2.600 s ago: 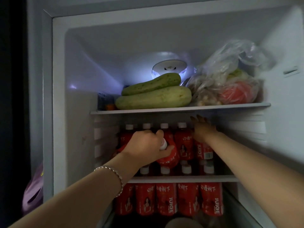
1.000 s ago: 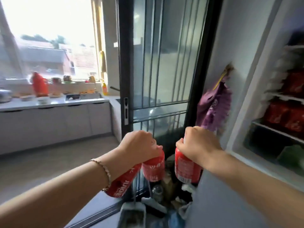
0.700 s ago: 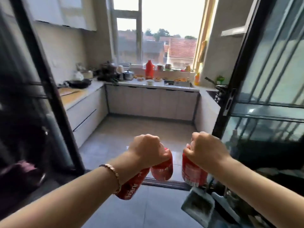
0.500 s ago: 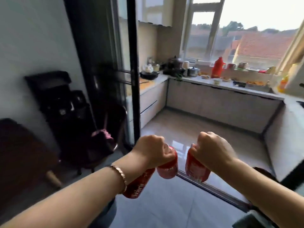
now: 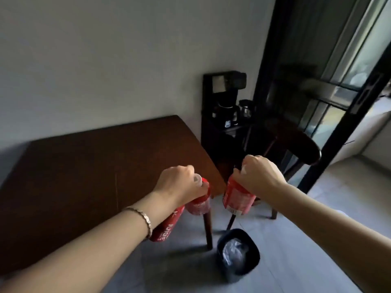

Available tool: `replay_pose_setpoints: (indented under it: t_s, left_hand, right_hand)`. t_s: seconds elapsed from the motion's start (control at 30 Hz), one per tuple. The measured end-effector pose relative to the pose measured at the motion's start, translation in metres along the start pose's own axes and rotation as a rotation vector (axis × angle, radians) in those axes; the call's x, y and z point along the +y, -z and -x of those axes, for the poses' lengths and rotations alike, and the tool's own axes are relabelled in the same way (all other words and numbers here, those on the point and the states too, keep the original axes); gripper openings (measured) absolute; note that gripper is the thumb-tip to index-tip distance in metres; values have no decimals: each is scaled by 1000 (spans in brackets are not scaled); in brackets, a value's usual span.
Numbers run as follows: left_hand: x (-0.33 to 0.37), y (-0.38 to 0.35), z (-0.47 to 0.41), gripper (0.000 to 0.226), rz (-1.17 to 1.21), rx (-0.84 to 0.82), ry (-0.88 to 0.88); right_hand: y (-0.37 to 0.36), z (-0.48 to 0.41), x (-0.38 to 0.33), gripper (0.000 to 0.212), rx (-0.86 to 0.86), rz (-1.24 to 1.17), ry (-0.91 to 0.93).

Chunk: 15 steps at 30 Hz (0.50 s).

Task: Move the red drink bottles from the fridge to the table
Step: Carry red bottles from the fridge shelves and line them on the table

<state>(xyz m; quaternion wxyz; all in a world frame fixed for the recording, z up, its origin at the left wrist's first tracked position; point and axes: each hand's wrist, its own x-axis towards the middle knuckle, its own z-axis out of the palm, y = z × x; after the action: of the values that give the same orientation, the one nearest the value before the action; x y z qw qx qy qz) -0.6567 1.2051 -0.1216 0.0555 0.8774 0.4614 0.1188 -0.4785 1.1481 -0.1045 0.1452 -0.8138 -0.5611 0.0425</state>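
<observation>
My left hand (image 5: 178, 183) grips two red drink bottles by their necks: one (image 5: 198, 205) hangs below the fingers with its white cap showing, the other (image 5: 167, 226) slants down under my wrist, its label reading JUICE. My right hand (image 5: 259, 174) grips a third red bottle (image 5: 238, 198) by its top. All three hang in the air just past the near right corner of the dark brown wooden table (image 5: 84, 176). The fridge is out of view.
A dark bin with a plastic liner (image 5: 238, 253) stands on the grey floor below my hands. A dark wooden chair (image 5: 292, 144) sits right of the table. Behind it stands a black stand with a coffee machine (image 5: 226, 106). A black-framed glass door (image 5: 342, 81) is at right.
I took the bottles from the fridge shelf and turned left past the kitchen doorway. The table, chair and bin have come into view. My hands keep the same grip.
</observation>
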Motion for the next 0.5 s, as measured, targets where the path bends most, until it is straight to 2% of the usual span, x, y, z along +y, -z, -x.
replay_pose_setpoints:
  t_s: [0.1, 0.23, 0.37, 0.5]
  left_hand:
    - [-53, -6, -26, 38, 16, 16, 114]
    - [-114, -28, -77, 42, -28, 47, 187]
    - [-169, -53, -150, 47, -82, 34, 265]
    - [-218, -73, -230, 49, -59, -28, 376]
  right_hand:
    - [-32, -56, -36, 32, -70, -29, 74]
    - [-74, -136, -70, 28, -124, -30, 157]
    - [-114, -228, -92, 32, -178, -52, 206]
    - [-152, -326, -111, 46, -278, -16, 206]
